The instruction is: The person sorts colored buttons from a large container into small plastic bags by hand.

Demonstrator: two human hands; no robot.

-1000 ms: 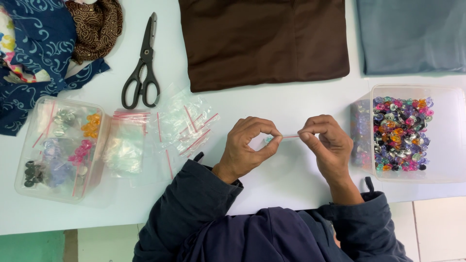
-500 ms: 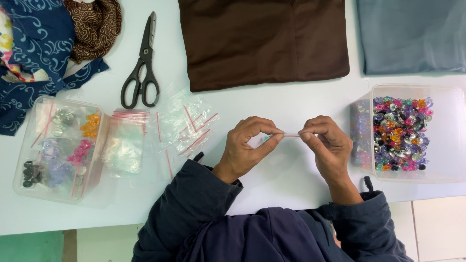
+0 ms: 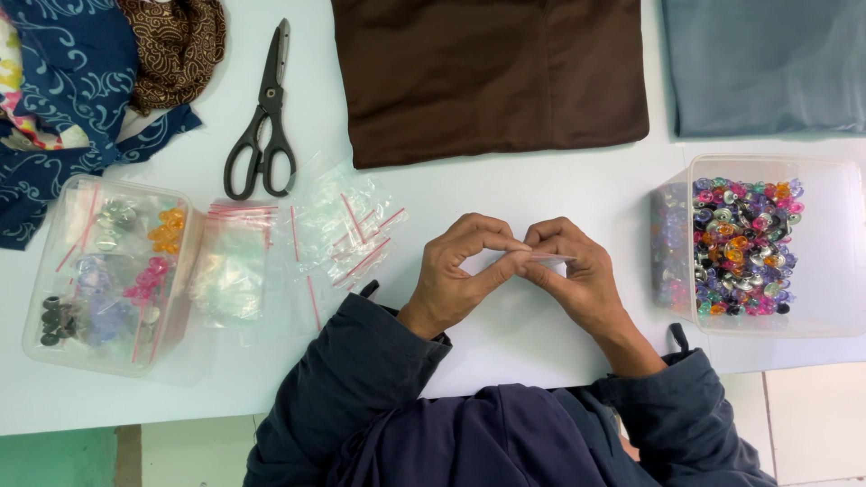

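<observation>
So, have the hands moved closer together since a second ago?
Yes. The left hand and right hand have closed together over the small clear bag; the scissors stay put.

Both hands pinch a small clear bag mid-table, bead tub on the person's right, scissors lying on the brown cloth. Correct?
One slip: the scissors lie on the bare white table, left of the brown cloth, not on it. The head view shows this. The rest holds: left hand and right hand pinch the small clear bag, bead tub on the right.
</observation>
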